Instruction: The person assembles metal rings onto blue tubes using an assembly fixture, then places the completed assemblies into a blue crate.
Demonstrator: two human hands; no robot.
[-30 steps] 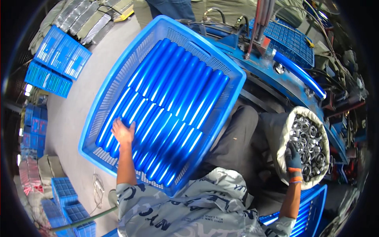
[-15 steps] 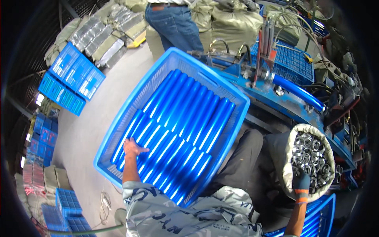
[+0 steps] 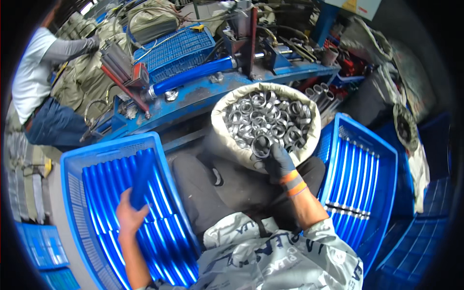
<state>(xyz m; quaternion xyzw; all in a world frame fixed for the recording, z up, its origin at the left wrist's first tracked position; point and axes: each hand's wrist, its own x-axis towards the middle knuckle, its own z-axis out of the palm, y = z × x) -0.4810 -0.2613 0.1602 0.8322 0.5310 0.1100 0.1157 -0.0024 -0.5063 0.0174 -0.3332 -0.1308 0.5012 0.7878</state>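
My bare left hand (image 3: 126,212) grips a blue tube (image 3: 141,181) and lifts it above the blue crate (image 3: 72,169) on my left, which is full of blue tubes lying side by side. My right hand (image 3: 276,162), in a dark glove with an orange cuff, holds a silver metal ring (image 3: 261,145) at the near rim of a white sack (image 3: 220,140) filled with several such rings. The sack stands in front of my knees.
A second blue crate (image 3: 382,159) with blue tubes stands at my right. Ahead is a blue machine frame (image 3: 203,92) with a blue cylinder and hoses. Another person (image 3: 38,92) in a white shirt stands at the far left. More blue crates lie at the lower left.
The view swung right, from the left crate to the sack. My left hand went from resting flat on the tubes to gripping one tube. My right hand took a ring from the sack.
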